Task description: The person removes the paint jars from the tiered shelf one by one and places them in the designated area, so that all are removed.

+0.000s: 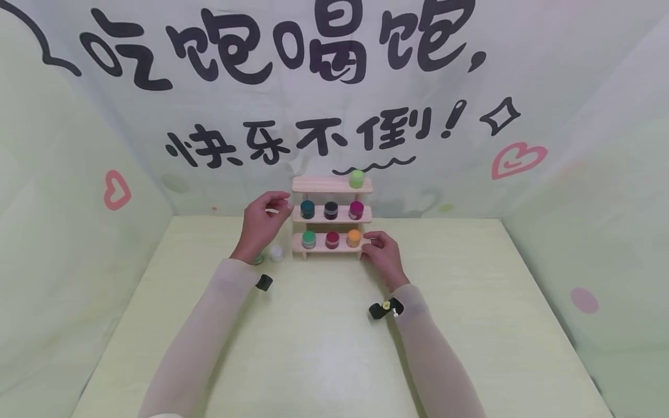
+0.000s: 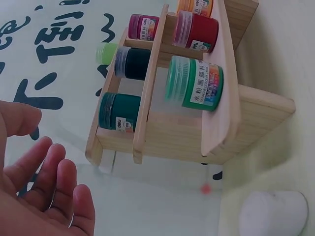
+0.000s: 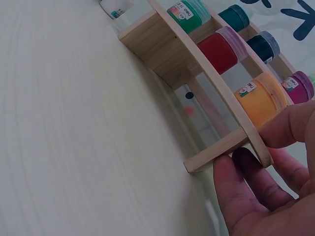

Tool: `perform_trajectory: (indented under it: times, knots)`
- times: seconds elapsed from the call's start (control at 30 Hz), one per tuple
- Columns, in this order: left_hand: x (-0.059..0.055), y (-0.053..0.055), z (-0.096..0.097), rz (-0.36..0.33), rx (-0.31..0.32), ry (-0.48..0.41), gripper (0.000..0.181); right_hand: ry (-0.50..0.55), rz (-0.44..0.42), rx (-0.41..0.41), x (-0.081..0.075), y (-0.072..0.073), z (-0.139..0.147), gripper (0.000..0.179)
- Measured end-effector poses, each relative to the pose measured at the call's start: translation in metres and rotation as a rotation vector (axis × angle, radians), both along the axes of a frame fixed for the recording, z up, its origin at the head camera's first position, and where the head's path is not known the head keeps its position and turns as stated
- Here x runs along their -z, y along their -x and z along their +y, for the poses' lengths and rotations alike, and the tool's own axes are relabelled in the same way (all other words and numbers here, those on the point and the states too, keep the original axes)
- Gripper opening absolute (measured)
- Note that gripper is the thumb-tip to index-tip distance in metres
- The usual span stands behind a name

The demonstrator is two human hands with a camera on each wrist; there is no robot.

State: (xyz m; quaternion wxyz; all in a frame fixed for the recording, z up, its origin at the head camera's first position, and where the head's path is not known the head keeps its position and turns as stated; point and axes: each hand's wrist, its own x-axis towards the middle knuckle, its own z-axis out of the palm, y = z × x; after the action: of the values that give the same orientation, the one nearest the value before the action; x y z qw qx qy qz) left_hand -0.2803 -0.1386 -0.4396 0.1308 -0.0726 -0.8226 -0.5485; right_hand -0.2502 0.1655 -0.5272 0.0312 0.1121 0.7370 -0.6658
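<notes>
A three-tier wooden rack (image 1: 334, 246) stands at the back of the table. My right hand (image 1: 384, 255) pinches the right end of its lowest shelf, thumb beside the orange paint jar (image 3: 259, 101) and fingers underneath. On that shelf also sit a green jar (image 2: 195, 83) and a red jar (image 1: 332, 240). The middle shelf bears a teal jar (image 1: 307, 209), a dark jar (image 1: 331, 210) and a magenta jar (image 1: 356, 210). A light green jar (image 1: 356, 179) is on top, at the right. My left hand (image 1: 263, 223), loosely curled and holding nothing, hovers at the rack's left side.
A white jar (image 1: 277, 253) stands on the table left of the rack. Beside it, another small jar (image 1: 258, 259) is partly hidden by the left forearm. A lettered cloth backdrop (image 1: 219, 104) hangs right behind the rack, with side walls left and right.
</notes>
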Motion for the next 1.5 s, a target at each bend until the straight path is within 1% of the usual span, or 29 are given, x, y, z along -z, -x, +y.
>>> perform_trajectory:
  times: [0.17, 0.33, 0.57, 0.63, 0.83, 0.9, 1.03, 1.27, 1.37, 1.5]
  knots:
    - [-0.005, 0.008, 0.011, 0.002, 0.023, 0.013, 0.025, -0.002, -0.003, 0.018, 0.004, 0.000, -0.001, 0.029]
    - [-0.012, 0.015, 0.021, -0.011, 0.049, 0.035, 0.027, 0.027, -0.013, 0.016, 0.004, 0.002, 0.000, 0.029]
    - [-0.022, 0.026, 0.037, -0.027, 0.075, 0.052, 0.025, 0.064, -0.058, 0.022, 0.006, 0.002, -0.002, 0.029]
    - [-0.025, 0.029, 0.042, -0.045, 0.079, 0.058, 0.026, 0.071, -0.068, 0.024, 0.006, 0.002, -0.003, 0.028]
    - [-0.034, 0.037, 0.062, -0.135, 0.074, 0.094, 0.029, 0.093, -0.075, 0.014, 0.005, 0.001, -0.004, 0.028]
    - [-0.035, 0.040, 0.069, -0.143, 0.081, 0.105, 0.031, 0.103, -0.073, 0.012, 0.004, 0.001, -0.003, 0.028]
    - [-0.038, 0.047, 0.080, -0.127, 0.101, 0.126, 0.034, 0.112, -0.065, 0.014, 0.003, 0.000, -0.002, 0.029]
    - [-0.044, 0.056, 0.101, -0.083, 0.111, 0.202, 0.034, 0.115, -0.060, 0.009, -0.001, -0.002, -0.001, 0.030]
    - [-0.045, 0.062, 0.110, -0.082, 0.112, 0.226, 0.035, 0.115, -0.066, 0.009, -0.001, -0.002, -0.001, 0.030]
    - [-0.045, 0.067, 0.120, -0.092, 0.103, 0.230, 0.035, 0.115, -0.072, 0.007, 0.000, -0.002, -0.001, 0.029]
